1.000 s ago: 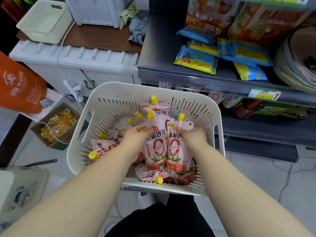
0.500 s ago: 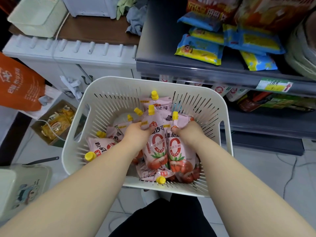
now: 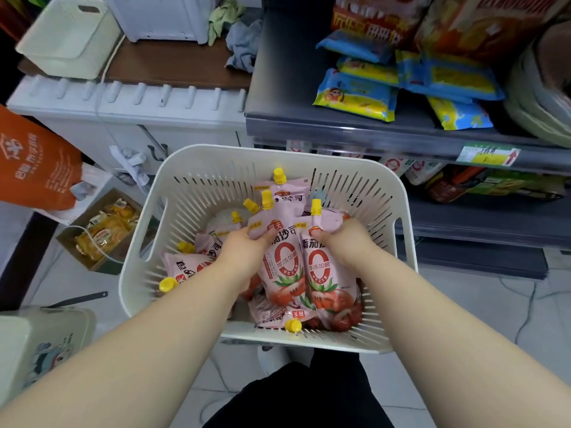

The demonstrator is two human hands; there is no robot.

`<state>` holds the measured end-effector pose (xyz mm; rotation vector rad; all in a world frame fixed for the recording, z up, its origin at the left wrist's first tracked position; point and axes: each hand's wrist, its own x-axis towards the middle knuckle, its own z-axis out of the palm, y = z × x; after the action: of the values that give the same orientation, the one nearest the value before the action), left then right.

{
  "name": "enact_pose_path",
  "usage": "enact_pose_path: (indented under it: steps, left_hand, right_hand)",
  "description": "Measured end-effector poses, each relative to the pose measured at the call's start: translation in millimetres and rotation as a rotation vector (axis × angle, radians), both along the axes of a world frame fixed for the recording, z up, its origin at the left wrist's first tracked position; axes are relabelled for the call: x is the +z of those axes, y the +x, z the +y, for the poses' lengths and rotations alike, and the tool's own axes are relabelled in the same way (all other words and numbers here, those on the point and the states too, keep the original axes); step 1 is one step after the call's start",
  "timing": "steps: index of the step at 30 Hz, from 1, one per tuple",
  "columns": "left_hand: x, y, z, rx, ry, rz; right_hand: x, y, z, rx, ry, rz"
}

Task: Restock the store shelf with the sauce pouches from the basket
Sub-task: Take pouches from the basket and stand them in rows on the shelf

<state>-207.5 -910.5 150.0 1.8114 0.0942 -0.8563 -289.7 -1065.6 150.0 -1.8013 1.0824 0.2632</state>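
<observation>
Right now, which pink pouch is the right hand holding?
The upright pouch on the right of the front pair; the right hand grips its top under the yellow cap. The left hand holds its neighbour.

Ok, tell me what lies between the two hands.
Head view: two pink sauce pouches, side by side, fill the gap between left hand and right hand, each hand gripping one.

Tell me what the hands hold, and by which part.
Left hand grips one sauce pouch by its upper part; right hand grips the neighbouring pouch likewise.
</observation>
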Motion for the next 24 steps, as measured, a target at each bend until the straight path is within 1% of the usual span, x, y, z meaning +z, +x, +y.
enact_pose_path:
  steps: [3, 5, 8, 12, 15, 19, 22, 24]
  left_hand:
    - [28.9, 2.3, -4.6, -0.053, 0.001, -0.153]
    - [54.2, 8.7, -7.2, -0.081, -0.043, -0.222]
    - [88.7, 20.4, -10.1, -0.084, -0.18, -0.277]
    - [134.8, 31.1, -20.2, -0.08, -0.378, -0.308]
    - [166.5, 34.4, -33.4, -0.087, -0.444, -0.34]
    - [211.0, 30.5, -55.3, -0.151, -0.525, -0.4]
    - [243.7, 22.9, -71.4, -0.171, -0.591, -0.471]
    - [265.0, 14.7, -82.6, -0.205, -0.632, -0.52]
  right_hand:
    - [37.6, -6.3, -7.0, -0.077, 0.08, -0.129]
    - [66.1, -9.5, -14.9, -0.107, 0.123, -0.238]
    - [106.2, -11.2, -26.0, -0.159, 0.159, -0.459]
    - [159.0, -13.7, -36.2, -0.2, 0.119, -0.662]
    - [201.2, -21.0, -43.8, -0.219, 0.086, -0.754]
    - [252.8, -34.4, -57.1, -0.203, 0.017, -0.872]
    - [283.2, -43.8, -72.6, -0.231, -0.028, -0.951]
    - [301.1, -55.0, -85.3, -0.241, -0.021, -0.999]
